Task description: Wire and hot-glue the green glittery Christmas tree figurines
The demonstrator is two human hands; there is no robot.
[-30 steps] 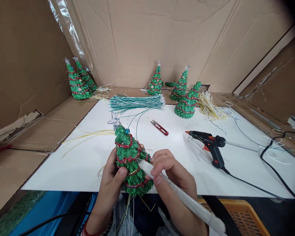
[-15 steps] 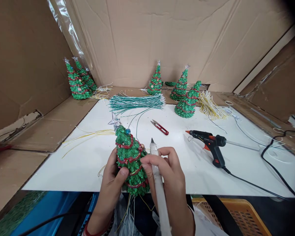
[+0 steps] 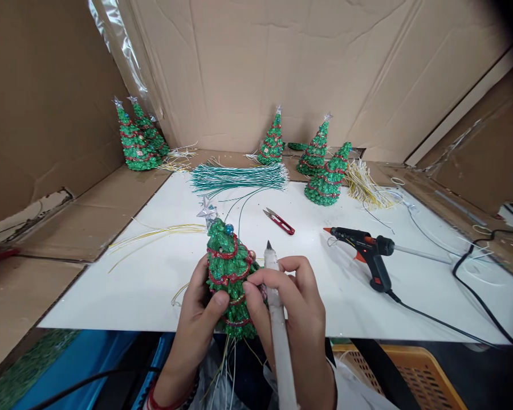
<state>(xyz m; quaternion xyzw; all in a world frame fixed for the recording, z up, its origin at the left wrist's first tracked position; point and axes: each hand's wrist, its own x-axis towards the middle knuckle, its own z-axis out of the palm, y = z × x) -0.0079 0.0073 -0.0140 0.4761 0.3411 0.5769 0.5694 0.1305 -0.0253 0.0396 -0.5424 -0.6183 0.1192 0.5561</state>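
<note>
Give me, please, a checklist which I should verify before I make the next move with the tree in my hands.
1. Left hand steadies the held tree: ok, thumb in front.
2. White pointed tool secure in the right hand, its dark tip away from the tree: ok, tip points up beside it.
3. Clear star on top of the held tree: ok, present; how firmly it is fixed, cannot tell.
4. Red snips away from both hands: ok, on the white board.
5. Glue gun hot: cannot tell, though a red light shows.
6. Star on the front right tree: not ok, none visible.
</note>
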